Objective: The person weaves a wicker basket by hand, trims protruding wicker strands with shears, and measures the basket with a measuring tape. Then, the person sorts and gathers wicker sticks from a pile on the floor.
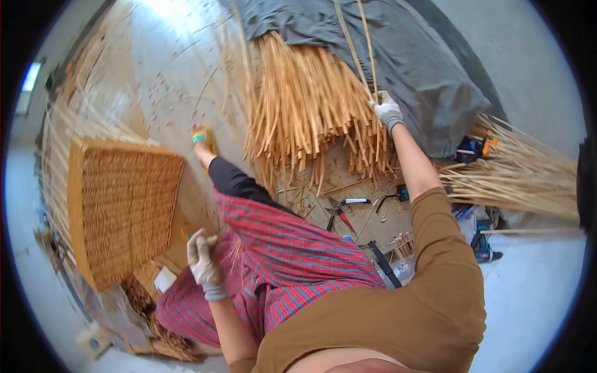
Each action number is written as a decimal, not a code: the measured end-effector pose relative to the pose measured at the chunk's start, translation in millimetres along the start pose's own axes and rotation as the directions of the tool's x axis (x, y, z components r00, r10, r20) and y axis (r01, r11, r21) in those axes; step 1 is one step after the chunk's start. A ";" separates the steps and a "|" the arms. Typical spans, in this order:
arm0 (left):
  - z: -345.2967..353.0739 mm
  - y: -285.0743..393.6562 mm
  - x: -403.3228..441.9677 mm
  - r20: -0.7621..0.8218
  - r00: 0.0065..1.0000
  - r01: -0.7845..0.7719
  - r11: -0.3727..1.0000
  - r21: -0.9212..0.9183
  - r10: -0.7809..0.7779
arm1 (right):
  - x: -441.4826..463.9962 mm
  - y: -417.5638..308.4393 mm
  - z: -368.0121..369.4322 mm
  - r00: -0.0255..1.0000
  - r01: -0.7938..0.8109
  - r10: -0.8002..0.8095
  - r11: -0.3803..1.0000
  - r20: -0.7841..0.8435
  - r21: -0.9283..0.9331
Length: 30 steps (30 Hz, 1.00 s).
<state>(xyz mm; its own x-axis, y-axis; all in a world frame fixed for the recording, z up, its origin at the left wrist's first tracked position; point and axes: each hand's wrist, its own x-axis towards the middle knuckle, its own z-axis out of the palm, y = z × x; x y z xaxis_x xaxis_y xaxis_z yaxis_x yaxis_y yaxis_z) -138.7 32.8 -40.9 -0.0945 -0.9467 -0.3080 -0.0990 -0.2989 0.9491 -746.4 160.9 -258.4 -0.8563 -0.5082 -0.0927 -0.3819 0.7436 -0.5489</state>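
Note:
At the upper right of the large bundle of cut rattan canes, my right hand, in a white glove, is closed on long thin canes that rise past the grey cloth. My left hand, gloved too, is raised over the red plaid cloth on my lap. Its fingers are curled, and whether they hold anything is too small to tell. Left of it stands a woven basket with a flat wooden rim.
Red-handled pliers lie on the floor beyond my lap. A teal power drill is at the right, below another cane bundle. Grey cloth partly covers the large bundle. My foot extends forward.

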 end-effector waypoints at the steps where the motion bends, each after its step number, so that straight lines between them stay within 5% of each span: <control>1: 3.5 1.5 -0.8 0.012 1.000 -0.009 1.000 -0.014 0.010 | -10.2 -20.9 3.3 0.999 0.032 -0.032 0.999 0.026 0.004; 3: 5.4 6.9 -5.3 0.008 1.000 -0.027 1.000 -0.005 0.028 | -16.0 -33.3 8.9 0.974 -0.164 0.190 0.967 0.124 -0.195; 5: 5.4 10.2 -13.7 0.008 0.999 -0.036 0.999 0.001 0.036 | -26.6 -35.6 11.7 0.991 -0.127 0.131 0.936 -0.009 -0.329; 8: 0.5 9.1 -24.8 0.102 0.995 -0.016 1.000 0.002 0.016 | -46.5 -31.5 -1.0 0.989 -0.124 0.143 0.938 0.036 -0.322; 9: -1.0 6.5 -29.0 0.086 0.996 -0.005 1.000 0.010 0.004 | -59.0 -26.3 -4.4 0.999 -0.019 0.017 0.997 -0.029 -0.068; 10: 0.4 5.5 -31.1 0.133 0.991 0.021 0.995 -0.096 -0.009 | -86.2 -53.0 -23.4 0.997 -0.068 0.057 0.976 0.058 0.205; 11: 4.9 4.1 -29.4 0.183 0.983 0.048 0.977 -0.209 -0.009 | -119.6 -107.0 -56.4 0.988 -0.127 0.070 0.881 0.140 0.455; 13: 16.0 16.0 -27.4 0.236 0.972 0.058 0.979 -0.195 -0.011 | -187.9 -175.2 -90.7 0.948 -0.173 -0.169 0.437 0.270 0.882; 14: 26.9 27.7 -23.2 0.349 0.937 0.068 0.976 -0.207 0.009 | -219.3 -208.2 -102.3 0.908 -0.161 -0.339 0.255 0.245 0.953; 16: 57.8 55.2 -9.2 0.532 0.839 0.023 0.969 -0.244 0.114 | -268.5 -250.9 -87.6 0.766 -0.327 -0.607 -0.087 0.211 0.941; 17: 75.5 68.8 -5.6 0.598 0.779 -0.021 0.962 -0.272 0.186 | -296.3 -278.6 -94.8 0.595 -0.787 -0.541 -0.241 0.595 0.568; 18: 87.4 80.9 -1.6 0.701 0.689 0.020 0.962 -0.273 0.184 | -322.5 -302.5 -104.4 0.617 -0.427 -0.553 0.363 0.560 0.828; 19: 94.0 96.3 -7.2 0.686 0.724 0.125 0.966 -0.227 0.068 | -339.8 -311.5 -79.9 0.581 0.476 -0.806 0.445 0.108 0.759; 20: 88.6 110.1 -0.1 0.673 0.740 0.057 0.997 -0.042 -0.014 | -342.1 -335.6 -81.9 0.323 0.028 -0.804 0.536 0.500 0.844; 21: 77.8 118.9 12.1 0.640 0.763 -0.008 0.988 0.151 -0.092 | -337.3 -339.0 -80.7 0.363 0.375 -0.859 0.489 0.361 0.787; 23: 45.7 115.3 21.7 0.431 0.902 0.023 0.999 -0.040 -0.004 | -284.5 -343.2 -57.0 0.235 -0.041 -0.778 0.591 0.582 0.806; 24: 24.1 112.6 27.7 0.408 0.913 -0.011 0.999 -0.044 0.028 | -261.3 -308.0 7.6 0.484 0.189 -0.731 0.623 0.480 0.759; 25: -0.4 104.7 32.0 0.391 0.920 0.052 0.996 -0.073 -0.019 | -230.4 -335.8 2.2 0.535 -0.183 -0.632 0.561 0.560 0.807; 26: -20.7 104.1 32.7 0.342 0.923 0.209 0.977 -0.053 -0.179 | -204.6 -340.5 25.0 0.635 -0.124 -0.603 0.537 0.483 0.834; 28: -34.8 94.4 37.9 0.234 0.944 0.221 0.973 0.069 -0.231 | -143.2 -309.8 107.4 0.712 -0.036 -0.409 0.790 0.570 0.612; 29: -29.2 93.5 37.6 0.180 0.949 0.241 0.964 0.117 -0.259 | -118.0 -296.8 144.4 0.758 0.087 -0.280 0.938 0.589 0.335; 30: -25.1 97.0 39.5 0.203 0.936 0.259 0.953 0.159 -0.289 | -95.8 -290.0 174.8 0.756 0.183 -0.324 0.939 0.569 0.292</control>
<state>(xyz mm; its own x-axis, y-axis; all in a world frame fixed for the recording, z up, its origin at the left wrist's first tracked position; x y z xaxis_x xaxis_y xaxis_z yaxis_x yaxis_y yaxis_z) -127.2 -36.6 40.7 -0.2611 -0.7750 -0.5755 -0.2767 -0.5111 0.8138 -492.8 -82.0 -235.6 -0.3257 -0.8722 -0.3648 -0.4138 0.4785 -0.7745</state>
